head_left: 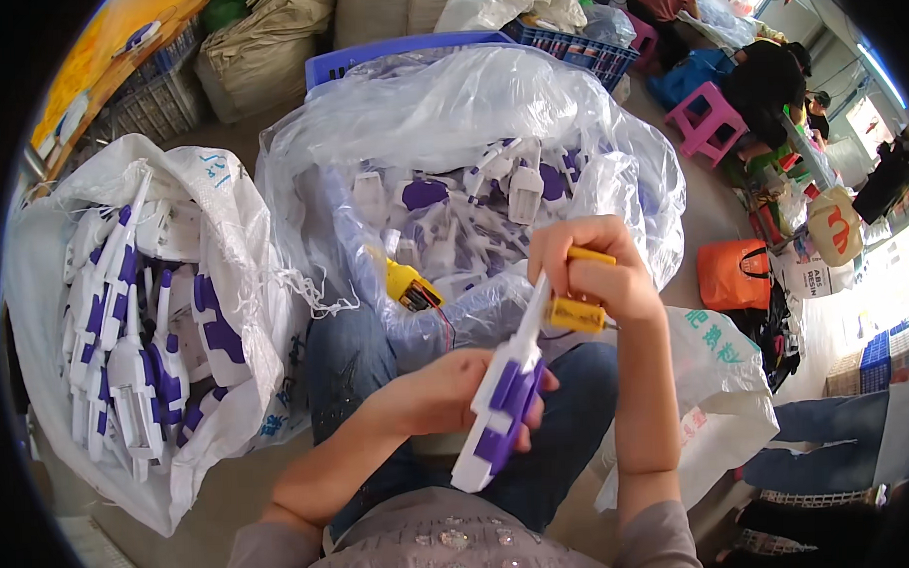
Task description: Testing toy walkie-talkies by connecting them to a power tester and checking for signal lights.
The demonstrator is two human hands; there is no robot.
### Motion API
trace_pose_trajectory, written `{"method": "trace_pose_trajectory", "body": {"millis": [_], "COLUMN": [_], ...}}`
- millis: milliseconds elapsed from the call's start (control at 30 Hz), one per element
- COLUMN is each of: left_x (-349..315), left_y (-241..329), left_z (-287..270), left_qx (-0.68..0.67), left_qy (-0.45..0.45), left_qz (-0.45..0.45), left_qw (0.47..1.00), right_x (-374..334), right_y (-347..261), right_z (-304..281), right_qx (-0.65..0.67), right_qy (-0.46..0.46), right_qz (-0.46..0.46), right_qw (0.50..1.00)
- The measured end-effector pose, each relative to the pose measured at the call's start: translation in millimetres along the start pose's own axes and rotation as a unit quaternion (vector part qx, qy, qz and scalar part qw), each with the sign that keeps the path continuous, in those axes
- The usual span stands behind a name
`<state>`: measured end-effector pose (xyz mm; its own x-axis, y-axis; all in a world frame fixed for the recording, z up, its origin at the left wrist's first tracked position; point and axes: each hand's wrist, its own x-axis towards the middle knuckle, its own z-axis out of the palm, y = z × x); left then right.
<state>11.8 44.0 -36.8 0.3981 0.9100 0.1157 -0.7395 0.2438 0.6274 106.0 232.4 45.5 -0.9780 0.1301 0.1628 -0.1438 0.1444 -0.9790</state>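
Observation:
My left hand (pixel 458 394) is wrapped round the body of a white and purple plastic handle (pixel 504 412) with a slim white neck, held tilted over my lap. The neck points up and right, toward my right hand (pixel 589 259). That hand is closed on a small yellow block-shaped thing (pixel 577 315); its fingertips are at the neck's tip, and whether they touch it I cannot tell. Left of the handle, a yellow device (pixel 411 284) with a dark face and thin wires sits at the edge of a clear plastic bag (pixel 448 99). White and purple plastic parts (pixel 442 224) fill that bag.
At my left stands a white woven sack (pixel 246 331) with similar handles (pixel 133 385). The clear bag lines a blue crate (pixel 406 47) ahead of me. Rightward are another white sack (pixel 699 406), an orange bag (pixel 733 274) and a pink stool (pixel 707 122). Other people work at the far right.

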Motion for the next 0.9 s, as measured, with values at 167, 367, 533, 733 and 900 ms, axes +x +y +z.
{"method": "trace_pose_trajectory", "body": {"millis": [167,367,533,733,900], "left_x": [-8,-14,-8,-7,0], "left_y": [18,20,9,-2,-15], "left_z": [-2,-14,-20,-29,-25], "left_qx": [-0.134,-0.077,-0.081,-0.078,-0.077], "left_qy": [0.356,0.402,0.366,0.439,0.468], "left_qz": [0.122,0.123,0.175,0.156,0.193], "left_qw": [0.917,0.904,0.910,0.882,0.859], "right_x": [-7,-21,-21,-18,-15], "right_y": [16,35,42,57,79], "right_z": [24,76,98,112,111], "right_qx": [0.173,0.051,-0.260,-0.483,-0.483], "right_qy": [0.334,0.255,0.227,0.195,0.238], "right_qz": [0.009,0.031,0.030,-0.054,-0.099], "right_qw": [0.927,0.965,0.938,0.852,0.837]}}
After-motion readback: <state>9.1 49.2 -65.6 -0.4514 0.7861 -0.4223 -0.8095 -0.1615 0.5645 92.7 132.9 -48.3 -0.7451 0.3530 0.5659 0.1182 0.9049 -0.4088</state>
